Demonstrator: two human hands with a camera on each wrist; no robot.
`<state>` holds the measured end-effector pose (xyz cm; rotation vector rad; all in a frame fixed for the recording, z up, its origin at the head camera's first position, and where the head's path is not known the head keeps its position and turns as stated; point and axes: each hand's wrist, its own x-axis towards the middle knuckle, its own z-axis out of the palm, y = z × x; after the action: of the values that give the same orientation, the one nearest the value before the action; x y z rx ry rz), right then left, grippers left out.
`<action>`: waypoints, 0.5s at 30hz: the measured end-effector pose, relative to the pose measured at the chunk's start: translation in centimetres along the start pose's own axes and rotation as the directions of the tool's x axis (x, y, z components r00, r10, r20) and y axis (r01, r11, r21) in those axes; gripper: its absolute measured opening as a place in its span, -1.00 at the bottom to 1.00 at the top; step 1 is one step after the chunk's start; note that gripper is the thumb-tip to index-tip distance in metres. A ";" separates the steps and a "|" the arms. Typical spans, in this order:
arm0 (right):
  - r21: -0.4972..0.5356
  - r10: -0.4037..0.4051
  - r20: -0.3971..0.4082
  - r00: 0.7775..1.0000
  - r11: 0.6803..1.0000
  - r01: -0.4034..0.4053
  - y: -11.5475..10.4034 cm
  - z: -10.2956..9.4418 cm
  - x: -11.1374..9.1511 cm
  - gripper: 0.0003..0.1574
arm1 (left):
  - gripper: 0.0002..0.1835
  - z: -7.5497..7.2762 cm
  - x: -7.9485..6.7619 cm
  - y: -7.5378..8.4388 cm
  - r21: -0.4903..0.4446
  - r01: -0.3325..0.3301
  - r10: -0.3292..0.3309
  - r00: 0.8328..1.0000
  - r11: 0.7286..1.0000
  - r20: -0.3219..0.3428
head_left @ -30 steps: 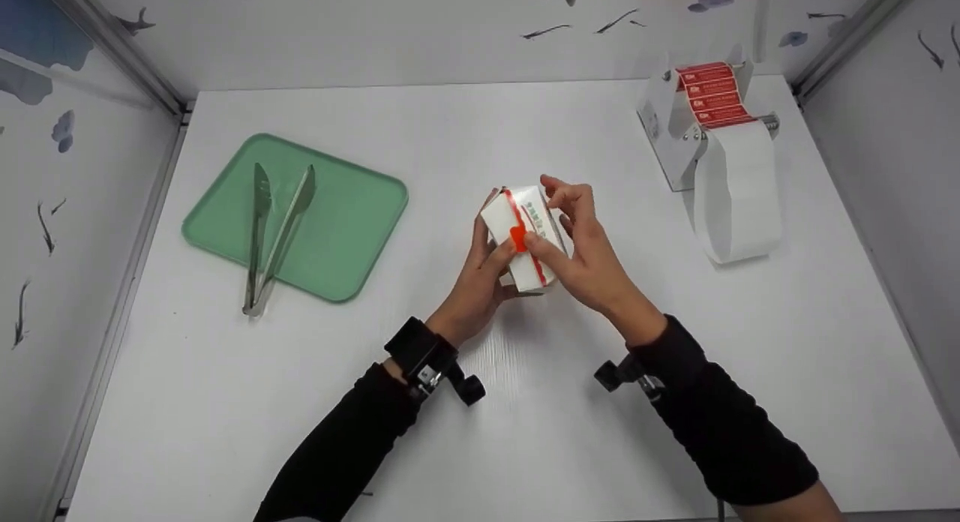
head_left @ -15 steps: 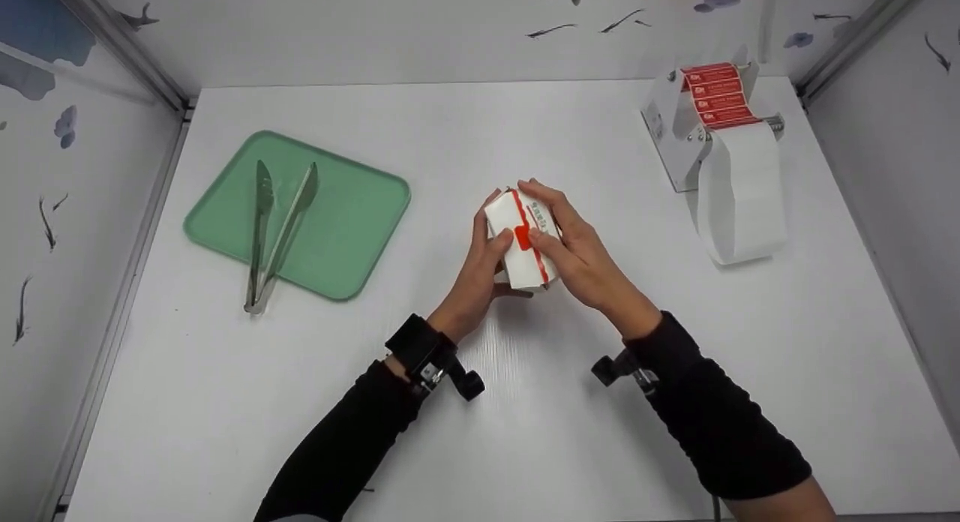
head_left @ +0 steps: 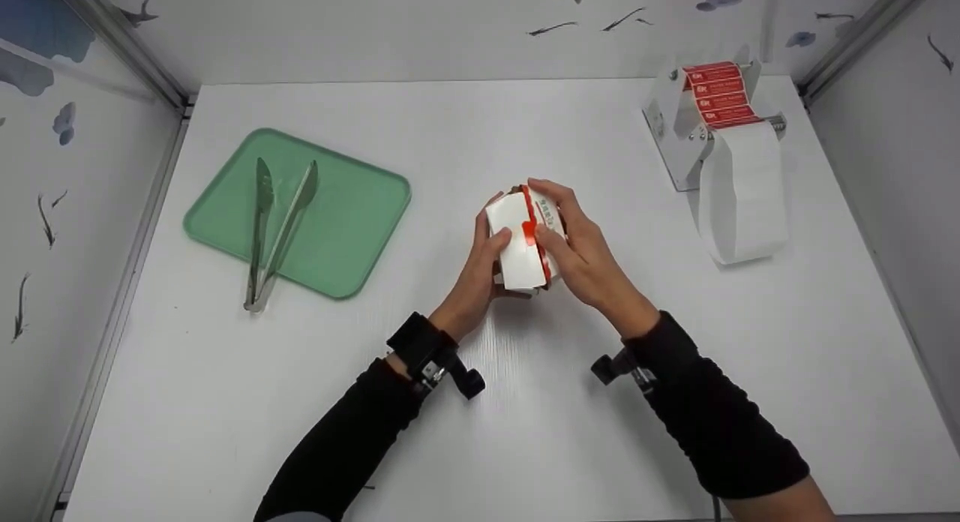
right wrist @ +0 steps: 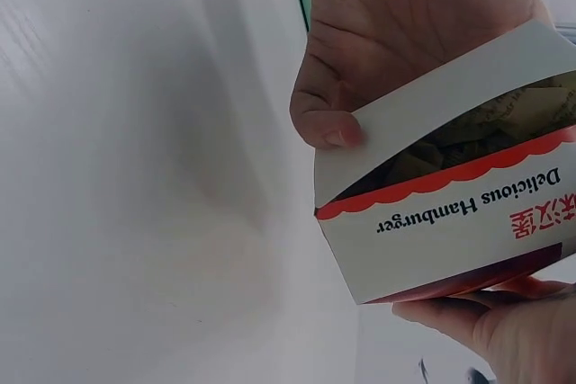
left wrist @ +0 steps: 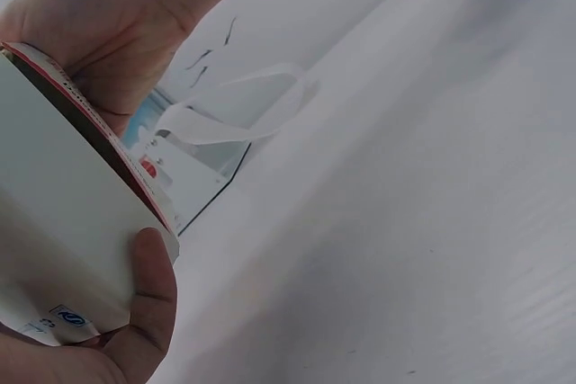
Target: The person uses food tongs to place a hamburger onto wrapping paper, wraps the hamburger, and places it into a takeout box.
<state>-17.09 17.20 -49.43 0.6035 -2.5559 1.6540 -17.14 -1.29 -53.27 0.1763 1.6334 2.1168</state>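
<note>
A white and red hamburger box [head_left: 516, 256] is held between both hands over the middle of the table. My left hand [head_left: 466, 288] grips its left side, thumb on the white top flap. On the other side my right hand [head_left: 596, 263] holds it, fingers round the far edge and thumb beside an orange-red sticker [head_left: 529, 232] at the seam. "Delicious Hamburger" is printed on the box's side [right wrist: 441, 222] in the right wrist view. Through the gap under the flap, crumpled brown printed paper [right wrist: 504, 128] shows inside; what it wraps is hidden.
At the left lies a green tray [head_left: 360, 229] with metal tongs [head_left: 262, 267] across it, their joined end past its front edge. A label dispenser [head_left: 670, 143] with red stickers [head_left: 721, 94] and a hanging white strip [head_left: 754, 199] stands at the back right.
My right hand's raised fingers have come down round the far side of the box. The box has turned slightly, and its seam and sticker have shifted to the right.
</note>
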 end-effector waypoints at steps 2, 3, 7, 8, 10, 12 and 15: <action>-0.008 0.002 -0.003 1.000 1.000 -0.002 0.0 0.0 0.0 -0.34 | -0.24 0.0 0.0 0.0 -0.005 0.002 -0.002 1.000 1.000 -0.001; -0.013 0.002 -0.006 1.000 1.000 -0.002 0.0 0.1 0.0 -0.34 | -0.25 0.0 0.0 0.0 -0.008 0.004 -0.004 1.000 1.000 -0.002; -0.048 -0.015 -0.021 1.000 0.999 0.014 0.0 0.1 -0.1 -0.32 | -0.25 0.0 0.0 -0.1 0.006 -0.003 0.003 1.000 1.000 -0.005; -0.064 -0.025 -0.024 0.999 0.998 0.024 0.0 0.1 -0.1 -0.33 | -0.24 0.0 0.0 -0.1 0.017 -0.007 0.007 1.000 1.000 -0.008; -0.086 -0.039 -0.024 0.999 0.996 0.037 -0.1 0.1 -0.1 -0.33 | -0.23 0.1 0.1 -0.1 0.036 -0.013 0.014 1.000 0.999 -0.014; -0.084 -0.035 -0.017 0.999 0.996 0.033 -0.2 0.1 -0.1 -0.35 | -0.21 0.1 0.1 -0.2 0.052 -0.019 0.020 1.000 0.998 -0.022; 0.001 0.018 0.003 1.000 1.000 -0.018 -0.5 0.0 -0.2 -0.39 | -0.20 0.2 0.2 -0.3 0.063 -0.030 0.032 0.999 0.998 -0.029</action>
<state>-16.73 17.07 -49.04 0.5853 -2.5699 1.6611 -17.15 -0.95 -53.53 0.1916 1.7258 2.1021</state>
